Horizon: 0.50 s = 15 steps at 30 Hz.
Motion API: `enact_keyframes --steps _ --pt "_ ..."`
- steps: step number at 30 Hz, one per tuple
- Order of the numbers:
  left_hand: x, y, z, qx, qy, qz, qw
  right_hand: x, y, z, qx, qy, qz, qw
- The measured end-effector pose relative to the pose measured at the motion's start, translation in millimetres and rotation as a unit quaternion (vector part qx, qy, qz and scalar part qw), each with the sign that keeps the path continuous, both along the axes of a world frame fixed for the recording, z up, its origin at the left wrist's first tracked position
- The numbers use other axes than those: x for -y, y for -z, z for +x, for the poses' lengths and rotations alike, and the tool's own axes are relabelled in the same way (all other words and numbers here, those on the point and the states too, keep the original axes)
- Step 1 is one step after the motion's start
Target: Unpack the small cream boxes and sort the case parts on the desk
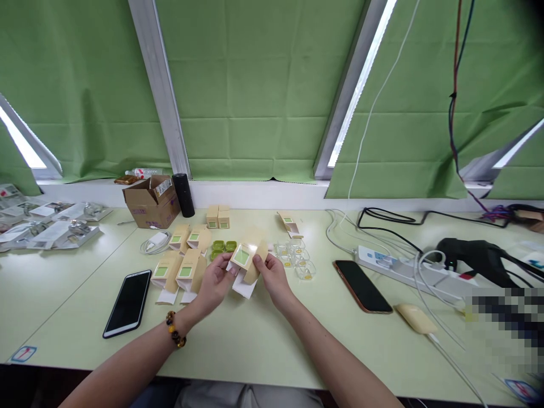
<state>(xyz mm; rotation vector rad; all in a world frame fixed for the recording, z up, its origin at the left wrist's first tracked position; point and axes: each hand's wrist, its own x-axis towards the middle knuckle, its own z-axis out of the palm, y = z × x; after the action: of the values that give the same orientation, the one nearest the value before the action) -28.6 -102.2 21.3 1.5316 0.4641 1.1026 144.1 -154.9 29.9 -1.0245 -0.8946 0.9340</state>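
Observation:
Between my two hands, above the front middle of the table, is a small tan paper box (243, 256) with a green window and its flaps unfolded. My left hand (216, 280) pinches its left side; my right hand (272, 276) grips its right side. Left of them stand several similar open boxes (190, 269). Just behind my left hand sit small green containers (218, 245). Clear plastic containers (297, 255) are grouped to the right of my right hand. Another unfolded tan box (290, 224) lies farther back, and two closed boxes (218, 216) stand near the wall.
A phone (127, 303) lies at left, another phone (362, 286) at right. A power strip (408, 273), cables and a beige mouse-like object (415, 318) occupy the right side. A cardboard box (152, 204), a black cylinder (183, 195) and a coiled white cable (155, 242) stand back left.

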Motion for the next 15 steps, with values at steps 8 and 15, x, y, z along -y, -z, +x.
enact_keyframes --steps 8,15 --pt "-4 -0.9 -5 0.031 0.057 -0.065 0.996 4 -5 2 -0.008 0.032 -0.003 0.999" --pt "-2 -11.0 -2 -0.046 0.013 -0.040 0.998 3 2 3 0.008 0.042 -0.005 0.999"
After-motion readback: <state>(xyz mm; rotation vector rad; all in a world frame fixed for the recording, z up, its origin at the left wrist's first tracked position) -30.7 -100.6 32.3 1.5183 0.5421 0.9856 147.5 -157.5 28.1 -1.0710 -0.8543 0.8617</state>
